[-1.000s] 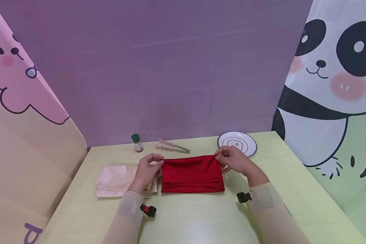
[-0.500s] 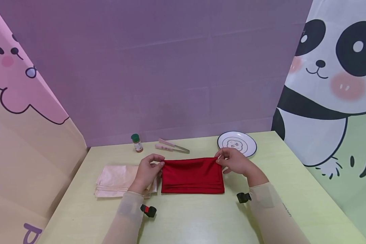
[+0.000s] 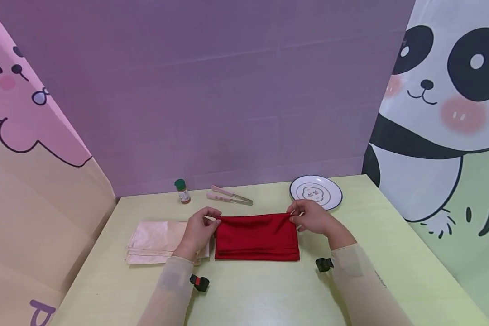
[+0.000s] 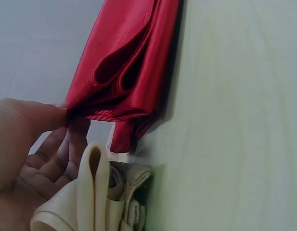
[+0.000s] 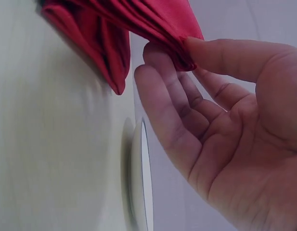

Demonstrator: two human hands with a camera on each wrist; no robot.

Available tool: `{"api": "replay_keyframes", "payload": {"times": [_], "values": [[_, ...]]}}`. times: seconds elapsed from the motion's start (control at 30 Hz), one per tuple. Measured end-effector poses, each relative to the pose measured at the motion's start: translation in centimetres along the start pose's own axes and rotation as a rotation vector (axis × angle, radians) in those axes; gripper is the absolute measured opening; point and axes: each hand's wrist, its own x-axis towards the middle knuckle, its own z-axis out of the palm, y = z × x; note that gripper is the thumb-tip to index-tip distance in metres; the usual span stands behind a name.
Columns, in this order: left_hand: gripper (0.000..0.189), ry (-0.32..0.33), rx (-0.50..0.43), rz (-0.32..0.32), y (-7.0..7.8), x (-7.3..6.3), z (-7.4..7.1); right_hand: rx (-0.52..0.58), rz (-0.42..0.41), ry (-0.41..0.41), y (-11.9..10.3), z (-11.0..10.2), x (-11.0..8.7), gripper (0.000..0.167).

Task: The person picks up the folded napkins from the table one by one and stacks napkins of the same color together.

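A red cloth (image 3: 256, 237), folded into a layered rectangle, lies mid-table in the head view. My left hand (image 3: 198, 229) pinches its far left corner between thumb and fingers. At the far right corner my right hand (image 3: 313, 218) pinches the stacked layers the same way. Both wrist views show the pinched edge raised, with loose folds of the red cloth (image 4: 124, 62) hanging beneath. A folded cream cloth (image 3: 156, 237) lies to the left, partly behind my left hand; its rolled folds (image 4: 93, 192) come right beside the fingers in the left wrist view.
Along the back of the pale table (image 3: 252, 294) stand a small bottle with a green cap (image 3: 182, 191), pink-handled tongs (image 3: 230, 195) and a white plate (image 3: 326, 190) with a dark rim. The plate sits just beyond my right hand. A purple backdrop (image 3: 244, 113) rises behind.
Both hands have moved slightly toward the near side with the red cloth's far edge, which now sits lower. The layers at its near edge have shifted and line up more closely.
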Motion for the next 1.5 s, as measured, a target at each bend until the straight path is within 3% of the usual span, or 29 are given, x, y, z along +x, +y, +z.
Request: {"api": "replay_keyframes", "payload": {"times": [0.3,0.63,1.0,1.5], "values": [[0.027,-0.035,0.079,-0.021,0.1,-0.1,0.3,-0.052,0.019,0.001,0.2,0.3,0.0,0.015],[0.023,-0.032,0.155,-0.011,0.5,-0.3,0.7,-0.098,0.027,-0.009,1.0,0.4,0.3,0.012],[0.029,-0.035,0.156,-0.007,0.1,-0.3,0.9,-0.122,-0.023,0.017,1.6,0.5,0.7,0.014],[0.029,0.066,0.182,0.067,0.7,-0.2,1.2,-0.148,0.012,0.093,1.0,0.9,0.7,0.015]]}}
